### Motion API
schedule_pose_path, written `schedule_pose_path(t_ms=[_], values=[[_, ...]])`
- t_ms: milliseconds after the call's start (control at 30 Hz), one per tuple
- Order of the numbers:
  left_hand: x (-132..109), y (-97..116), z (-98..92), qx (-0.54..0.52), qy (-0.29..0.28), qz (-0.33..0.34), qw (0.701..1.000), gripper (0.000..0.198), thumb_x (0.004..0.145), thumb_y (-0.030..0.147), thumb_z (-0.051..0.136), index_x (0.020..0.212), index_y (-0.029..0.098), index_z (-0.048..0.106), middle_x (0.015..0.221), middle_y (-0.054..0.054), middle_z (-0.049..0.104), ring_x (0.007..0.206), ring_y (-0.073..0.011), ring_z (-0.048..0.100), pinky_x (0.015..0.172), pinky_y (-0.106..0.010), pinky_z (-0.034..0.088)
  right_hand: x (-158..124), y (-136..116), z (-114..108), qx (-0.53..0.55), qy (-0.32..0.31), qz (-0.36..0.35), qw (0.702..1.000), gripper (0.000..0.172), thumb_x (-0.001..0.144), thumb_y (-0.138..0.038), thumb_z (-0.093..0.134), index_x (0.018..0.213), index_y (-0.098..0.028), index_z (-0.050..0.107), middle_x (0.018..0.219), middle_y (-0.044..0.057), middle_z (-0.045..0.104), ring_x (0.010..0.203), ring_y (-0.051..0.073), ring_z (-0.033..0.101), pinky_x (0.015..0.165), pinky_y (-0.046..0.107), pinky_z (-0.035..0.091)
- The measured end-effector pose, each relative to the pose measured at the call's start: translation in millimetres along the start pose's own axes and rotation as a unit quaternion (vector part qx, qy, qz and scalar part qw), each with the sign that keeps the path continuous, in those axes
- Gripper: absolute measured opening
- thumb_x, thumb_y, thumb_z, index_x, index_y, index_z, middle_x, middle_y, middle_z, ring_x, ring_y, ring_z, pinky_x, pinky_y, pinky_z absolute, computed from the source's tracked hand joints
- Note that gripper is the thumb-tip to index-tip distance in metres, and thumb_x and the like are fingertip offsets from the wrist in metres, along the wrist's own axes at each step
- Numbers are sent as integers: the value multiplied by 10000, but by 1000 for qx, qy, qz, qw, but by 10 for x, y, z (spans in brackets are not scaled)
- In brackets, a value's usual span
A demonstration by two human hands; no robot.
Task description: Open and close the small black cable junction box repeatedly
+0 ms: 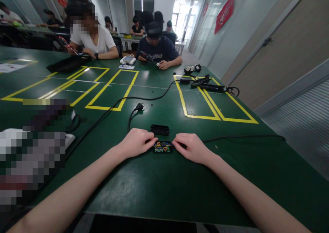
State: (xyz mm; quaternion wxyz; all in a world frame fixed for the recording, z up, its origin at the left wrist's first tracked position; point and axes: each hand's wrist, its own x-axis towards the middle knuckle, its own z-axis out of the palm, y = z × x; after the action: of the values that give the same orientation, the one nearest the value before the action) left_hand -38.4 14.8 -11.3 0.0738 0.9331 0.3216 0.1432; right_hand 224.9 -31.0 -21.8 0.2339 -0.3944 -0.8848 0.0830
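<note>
An opened black power adapter lies on the green table in front of me, its circuit board with copper coils and blue and yellow wires facing up. My left hand is closed, thumb and fingers pinching at the adapter's left end. At the right end my right hand pinches in the same way; the fingers partly hide both ends. Just behind the adapter rests its black cover, hollow side up. A black cord with a plug runs behind my left hand. Another black cable leads right from behind my right hand.
Yellow tape marks rectangles on the table. A long black cord crosses it toward a black tool with cables at far right. Blurred items stand at left. Two people work across the table.
</note>
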Motion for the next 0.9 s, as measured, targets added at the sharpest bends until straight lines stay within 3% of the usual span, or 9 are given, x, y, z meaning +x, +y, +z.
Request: schedule_pose_path(t_ms=[133,267,467,567,667,767,900], values=[[12,36,-9,8,-19,-21,1000,393,1040,309,510,673,183,574,612,0,616,582,-150,582,572,-260,288,4,-18,-10,32,4,-10,999,229,988,-183,519,793,-189,639,704,15,632,630,137,576,608,255,400],[35,58,4,24,-16,-27,999,391,1042,314,498,682,187,584,622,-5,623,586,-159,591,565,-270,298,19,-36,-34,51,5,-1,999,204,959,-183,534,776,-199,623,775,39,648,725,162,604,658,271,456],[45,39,39,27,26,-13,999,283,1022,300,523,775,194,610,694,-5,626,642,-164,601,583,-262,374,32,-54,12,56,43,69,995,66,907,-207,611,947,-212,663,907,46,666,831,193,648,738,314,545],[41,31,45,17,50,-8,999,175,1025,317,544,994,190,660,847,-20,661,739,-170,627,647,-259,451,28,-43,73,35,65,72,995,318,903,-212,616,1218,-222,658,1130,98,673,1010,241,664,877,390,579],[39,18,52,23,59,-8,998,243,1030,353,567,1166,188,681,1005,-52,658,829,-180,650,714,-273,501,21,-17,127,-11,55,56,997,444,929,-199,582,1371,-226,617,1344,147,635,1210,307,607,1000,513,538],[47,2,62,12,54,-3,998,248,1040,360,568,1144,195,722,990,-50,651,816,-170,651,728,-268,508,18,0,141,-24,31,47,998,393,957,-183,554,1335,-225,653,1393,143,641,1256,321,585,1015,555,522],[70,4,68,4,26,43,999,280,1067,291,510,983,173,750,864,-40,692,790,-171,661,704,-258,480,22,7,113,9,40,25,999,216,983,-188,560,1121,-215,723,1300,130,694,1165,285,647,977,507,558]])
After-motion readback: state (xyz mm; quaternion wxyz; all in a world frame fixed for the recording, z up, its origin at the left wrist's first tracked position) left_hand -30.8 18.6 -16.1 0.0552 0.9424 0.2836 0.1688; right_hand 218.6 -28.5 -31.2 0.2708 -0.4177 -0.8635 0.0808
